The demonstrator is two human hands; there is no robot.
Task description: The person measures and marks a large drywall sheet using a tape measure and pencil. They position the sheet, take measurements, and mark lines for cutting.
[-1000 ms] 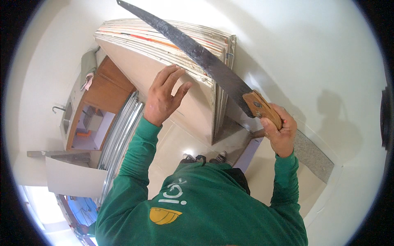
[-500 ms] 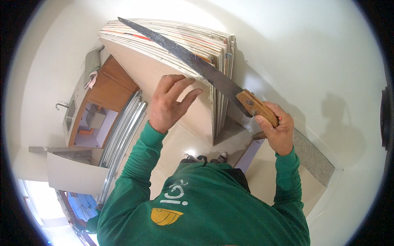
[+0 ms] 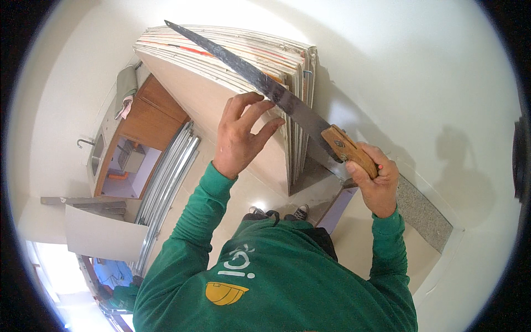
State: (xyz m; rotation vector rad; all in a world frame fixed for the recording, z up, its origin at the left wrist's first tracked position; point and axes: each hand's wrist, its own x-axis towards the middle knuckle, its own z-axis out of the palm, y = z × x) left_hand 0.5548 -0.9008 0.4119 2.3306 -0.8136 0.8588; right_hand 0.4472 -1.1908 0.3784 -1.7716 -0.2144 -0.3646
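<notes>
My right hand (image 3: pixel 377 180) grips the wooden handle of a handsaw (image 3: pixel 300 115). Its long dark blade slants up to the left, crossing in front of a stack of upright boards (image 3: pixel 213 91). Beside the lower edge of the blade, my left hand (image 3: pixel 242 133) is raised with bent fingers spread apart and nothing in them. Its fingertips come close to the blade; whether they touch it I cannot tell. Pale faces and layered white edges mark the boards, which stand on the floor against the wall.
Long metal profiles (image 3: pixel 168 185) lie in a bundle at the left, beside a wooden sink cabinet (image 3: pixel 146 119) with an open compartment. A loose pale panel (image 3: pixel 102 235) sits lower left, near another person in a green sleeve (image 3: pixel 123 296). At the right, a grey speckled strip (image 3: pixel 423 213) runs along the wall.
My left hand has moved slightly right and up, closer to the saw blade. The saw and my right hand have shifted a little to the right.
</notes>
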